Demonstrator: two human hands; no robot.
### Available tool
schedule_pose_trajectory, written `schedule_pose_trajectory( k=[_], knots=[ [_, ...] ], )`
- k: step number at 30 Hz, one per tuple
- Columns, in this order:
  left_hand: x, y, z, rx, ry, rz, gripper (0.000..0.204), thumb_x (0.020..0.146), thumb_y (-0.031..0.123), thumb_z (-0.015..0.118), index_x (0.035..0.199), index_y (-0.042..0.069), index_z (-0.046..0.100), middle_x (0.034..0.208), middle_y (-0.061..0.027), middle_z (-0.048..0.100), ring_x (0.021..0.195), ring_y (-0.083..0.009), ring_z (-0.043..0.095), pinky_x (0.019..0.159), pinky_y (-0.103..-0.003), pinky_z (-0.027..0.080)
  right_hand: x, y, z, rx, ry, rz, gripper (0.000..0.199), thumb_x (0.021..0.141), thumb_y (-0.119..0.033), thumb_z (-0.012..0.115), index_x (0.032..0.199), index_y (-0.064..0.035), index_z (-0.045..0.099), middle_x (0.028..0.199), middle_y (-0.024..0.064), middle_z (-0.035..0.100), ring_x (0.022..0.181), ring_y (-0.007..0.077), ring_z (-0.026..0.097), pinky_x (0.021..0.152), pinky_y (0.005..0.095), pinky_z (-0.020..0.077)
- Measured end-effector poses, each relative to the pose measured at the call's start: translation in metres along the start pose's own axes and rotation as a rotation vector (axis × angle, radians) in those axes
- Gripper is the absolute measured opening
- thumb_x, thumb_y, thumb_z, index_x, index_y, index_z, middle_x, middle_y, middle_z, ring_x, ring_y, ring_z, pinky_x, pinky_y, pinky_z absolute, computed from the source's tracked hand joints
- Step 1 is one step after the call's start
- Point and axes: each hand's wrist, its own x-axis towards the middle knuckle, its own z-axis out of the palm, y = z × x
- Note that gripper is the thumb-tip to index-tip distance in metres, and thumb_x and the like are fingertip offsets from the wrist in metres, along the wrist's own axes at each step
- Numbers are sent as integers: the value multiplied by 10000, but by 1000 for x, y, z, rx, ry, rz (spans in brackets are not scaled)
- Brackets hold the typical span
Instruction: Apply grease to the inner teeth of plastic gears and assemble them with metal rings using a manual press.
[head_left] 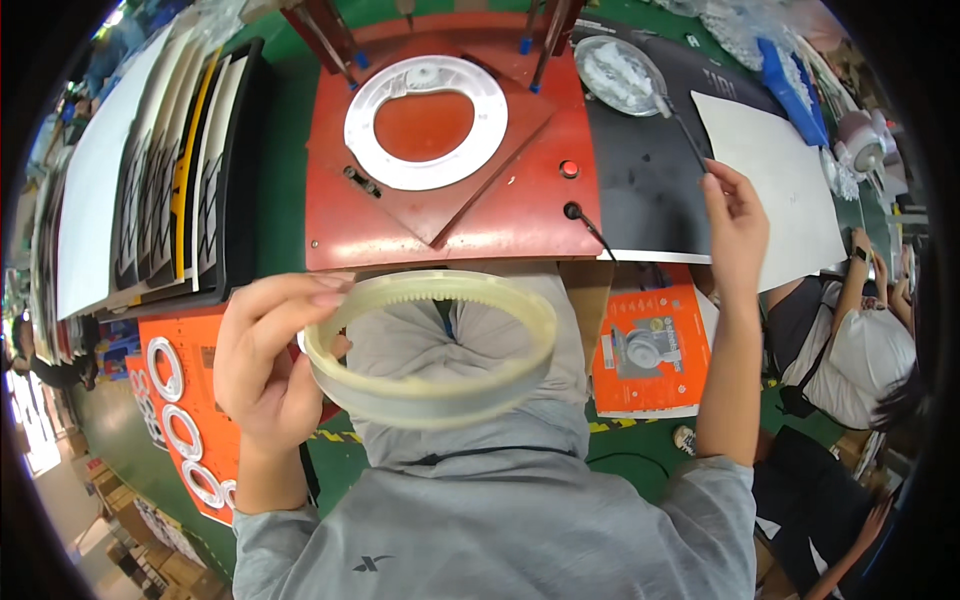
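Observation:
My left hand [265, 360] grips a cream-coloured ring gear [430, 398] by its left side, above my lap. Small teeth line the inside of this ring, which is tilted so its opening shows. In my right hand [738, 215], pinched between thumb and fingers, is a thin dark-handled brush [690, 140]. The brush's far end reaches the edge of a shallow round dish [640, 108] that holds a white, paste-like substance [612, 68]. A flat white plastic ring [365, 130] lies on the red machine base in front of me.
The red machine base [480, 235] has upright posts at the back, a red button [569, 170] and a cable. White sheets stand in a black rack [245, 180] at left. More white rings [183, 432] lie on an orange board. Another person [850, 340] sits at right.

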Motion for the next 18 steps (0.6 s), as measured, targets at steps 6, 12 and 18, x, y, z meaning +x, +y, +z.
schedule_pose_trajectory(
  k=[6,12,18],
  knots=[
    [0,-10,1,-94,-49,-155,299,952,-1,718,1233,-95,676,1177,-170,640,1055,-237,680,870,-312,551,15,14,36,-272,131,-216,197,1016,-108,699,1176,3,731,1005,117,738,911,199,705,852,311,555],
    [-4,-8,14,-559,156,-430,353,995,-57,651,1334,-102,564,1172,-168,689,1056,-235,716,945,-375,603,5,-3,30,-442,134,-324,189,1026,-118,666,1170,-12,725,1088,139,705,913,252,691,853,362,540],
    [19,-24,35,-562,250,-499,183,1007,-30,685,1171,-63,612,1097,-120,719,999,-138,708,875,-265,575,-41,-106,56,3,58,-545,139,970,-15,718,1105,17,728,1006,103,691,845,171,633,757,294,502]
  ],
)
